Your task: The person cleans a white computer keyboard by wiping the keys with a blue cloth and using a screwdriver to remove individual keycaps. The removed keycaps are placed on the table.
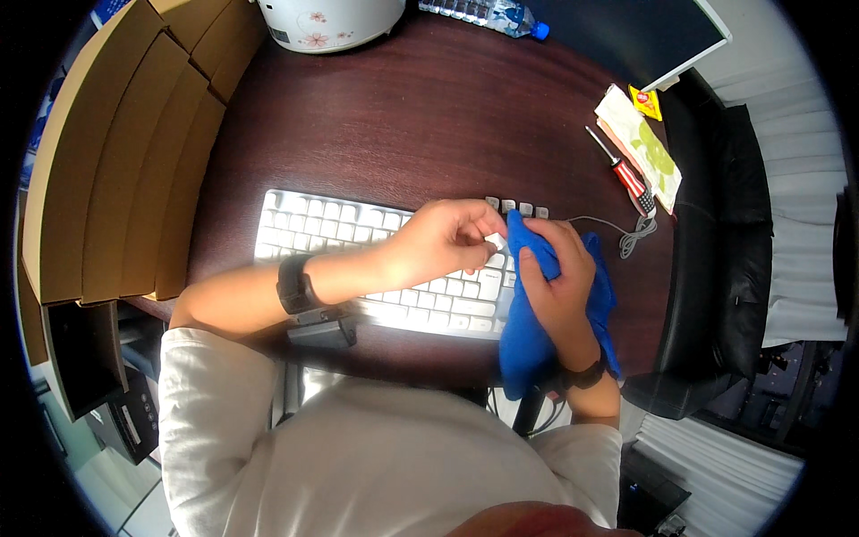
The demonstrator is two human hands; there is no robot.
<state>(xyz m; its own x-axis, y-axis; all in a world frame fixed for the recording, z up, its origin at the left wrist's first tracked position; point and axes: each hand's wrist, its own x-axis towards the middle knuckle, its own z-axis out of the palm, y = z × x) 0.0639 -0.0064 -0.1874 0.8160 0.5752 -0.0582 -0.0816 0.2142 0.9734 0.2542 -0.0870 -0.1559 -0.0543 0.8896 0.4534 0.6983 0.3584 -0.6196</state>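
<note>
- From my end I see the left hand (pixel 434 237) over the right part of the white keyboard (pixel 380 304), its fingers pinched on a small white piece (pixel 495 242), shaped like a keycap.
- The right hand (pixel 565 273) is just beside it; I read its fingers as closed on the blue cloth (pixel 526 349), which bunches up towards the left fingertips and hangs down over the keyboard's right end.
- The keyboard lies on the dark worktop (pixel 385 116), near the person's body, partly hidden from me by the left forearm and the cloth.
- To the right I have a screwdriver (pixel 622 170) beside a pale packet (pixel 658 159), with a yellow packet (pixel 646 104) above and a bundled grey cable (pixel 637 240) below.
- At the far edge I see a bottle (pixel 488 15) and a white appliance (pixel 331 22).
</note>
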